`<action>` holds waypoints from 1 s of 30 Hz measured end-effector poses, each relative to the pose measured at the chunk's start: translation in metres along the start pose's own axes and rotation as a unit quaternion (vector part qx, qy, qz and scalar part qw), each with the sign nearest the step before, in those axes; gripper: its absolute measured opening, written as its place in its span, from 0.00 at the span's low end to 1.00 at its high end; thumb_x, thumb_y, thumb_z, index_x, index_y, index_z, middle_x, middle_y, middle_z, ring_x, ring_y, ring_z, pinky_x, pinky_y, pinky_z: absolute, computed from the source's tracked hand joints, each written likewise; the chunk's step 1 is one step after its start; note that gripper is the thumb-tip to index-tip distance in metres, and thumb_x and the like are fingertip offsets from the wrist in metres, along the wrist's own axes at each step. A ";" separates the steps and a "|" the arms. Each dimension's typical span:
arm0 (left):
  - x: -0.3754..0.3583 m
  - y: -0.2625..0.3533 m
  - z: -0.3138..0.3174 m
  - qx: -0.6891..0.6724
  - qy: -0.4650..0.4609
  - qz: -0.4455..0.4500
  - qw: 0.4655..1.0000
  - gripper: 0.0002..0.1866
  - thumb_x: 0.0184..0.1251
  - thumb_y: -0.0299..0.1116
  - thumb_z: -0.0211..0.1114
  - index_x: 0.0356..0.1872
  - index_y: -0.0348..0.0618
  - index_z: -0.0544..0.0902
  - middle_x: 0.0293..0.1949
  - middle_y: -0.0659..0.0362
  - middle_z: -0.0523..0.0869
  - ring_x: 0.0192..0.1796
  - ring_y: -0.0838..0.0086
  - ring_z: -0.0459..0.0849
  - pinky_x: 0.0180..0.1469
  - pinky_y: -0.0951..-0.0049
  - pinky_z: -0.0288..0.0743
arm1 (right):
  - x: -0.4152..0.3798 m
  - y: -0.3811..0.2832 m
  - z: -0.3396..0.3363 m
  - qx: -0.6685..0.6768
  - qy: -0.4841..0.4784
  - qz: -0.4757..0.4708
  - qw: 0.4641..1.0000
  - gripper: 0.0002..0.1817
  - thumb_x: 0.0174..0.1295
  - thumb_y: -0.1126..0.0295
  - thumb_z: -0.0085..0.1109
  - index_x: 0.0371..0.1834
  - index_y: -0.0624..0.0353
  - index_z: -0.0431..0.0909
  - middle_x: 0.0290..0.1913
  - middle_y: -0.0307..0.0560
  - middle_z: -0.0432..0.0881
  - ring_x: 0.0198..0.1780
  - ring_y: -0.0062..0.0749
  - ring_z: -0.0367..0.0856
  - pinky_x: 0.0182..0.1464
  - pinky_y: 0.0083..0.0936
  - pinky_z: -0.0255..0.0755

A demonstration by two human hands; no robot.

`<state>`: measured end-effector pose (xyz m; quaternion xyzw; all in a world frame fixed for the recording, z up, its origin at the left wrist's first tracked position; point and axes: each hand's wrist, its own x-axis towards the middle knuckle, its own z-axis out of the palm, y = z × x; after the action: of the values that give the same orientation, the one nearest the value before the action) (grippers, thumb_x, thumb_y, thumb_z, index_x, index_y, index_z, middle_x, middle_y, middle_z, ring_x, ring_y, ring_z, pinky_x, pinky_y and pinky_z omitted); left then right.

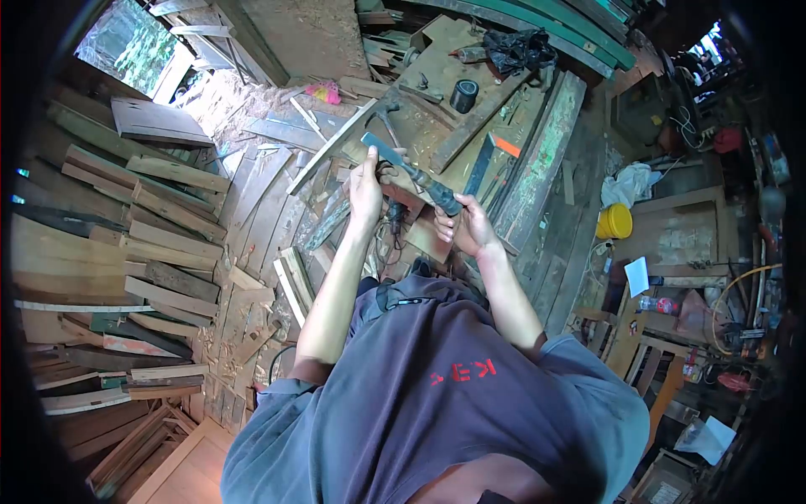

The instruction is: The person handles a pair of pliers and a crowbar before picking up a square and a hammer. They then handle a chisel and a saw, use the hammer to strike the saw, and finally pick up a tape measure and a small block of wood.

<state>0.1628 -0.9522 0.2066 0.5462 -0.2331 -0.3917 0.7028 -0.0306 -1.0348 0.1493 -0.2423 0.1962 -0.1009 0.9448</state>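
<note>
I grip a long dark tool (411, 174) in my left hand (366, 186) and right hand (468, 225) above the cluttered workbench (437, 76).

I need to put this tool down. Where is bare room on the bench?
Bare board lies between the black roll and the black bag. Around both hands, left hand and right hand, offcuts crowd the bench.

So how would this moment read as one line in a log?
left hand: grips blade end of tool | right hand: grips tool handle | setting: workbench, black roll, stacked planks
</note>
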 end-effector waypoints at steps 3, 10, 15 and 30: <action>-0.007 0.013 0.004 0.018 0.010 0.031 0.999 0.26 0.77 0.43 0.40 0.42 0.31 0.82 0.35 0.55 0.86 0.36 0.77 0.81 0.45 0.78 0.72 | -0.001 0.002 0.008 0.006 0.000 0.005 1.000 0.23 0.61 0.48 0.43 0.34 0.61 0.71 0.19 0.34 0.63 0.22 0.23 0.63 0.27 0.22 0.59; -0.010 0.016 0.004 0.112 0.068 0.159 0.979 0.20 0.75 0.39 0.45 0.42 0.35 0.83 0.27 0.60 0.83 0.27 0.81 0.73 0.35 0.78 0.68 | 0.001 0.005 0.011 0.036 -0.043 0.007 0.998 0.23 0.60 0.50 0.42 0.31 0.63 0.68 0.19 0.36 0.61 0.22 0.25 0.62 0.27 0.23 0.60; -0.020 0.036 0.010 0.253 0.124 0.237 0.930 0.09 0.66 0.31 0.59 0.40 0.36 0.81 0.23 0.64 0.76 0.24 0.82 0.68 0.28 0.78 0.64 | -0.003 0.004 0.015 0.051 -0.084 -0.013 0.995 0.23 0.59 0.50 0.43 0.30 0.63 0.67 0.20 0.36 0.60 0.21 0.24 0.61 0.27 0.22 0.59; -0.024 0.047 0.033 0.227 0.129 0.318 0.911 0.12 0.61 0.25 0.63 0.46 0.38 0.75 0.26 0.62 0.80 0.28 0.84 0.75 0.31 0.83 0.67 | -0.015 -0.005 0.004 0.036 -0.115 -0.030 0.992 0.23 0.57 0.48 0.44 0.28 0.62 0.66 0.19 0.35 0.60 0.19 0.23 0.60 0.26 0.22 0.59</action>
<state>0.1374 -0.9474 0.2638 0.6334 -0.3849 -0.0101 0.6713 -0.0432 -1.0334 0.1600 -0.2239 0.0751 -0.1073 0.9658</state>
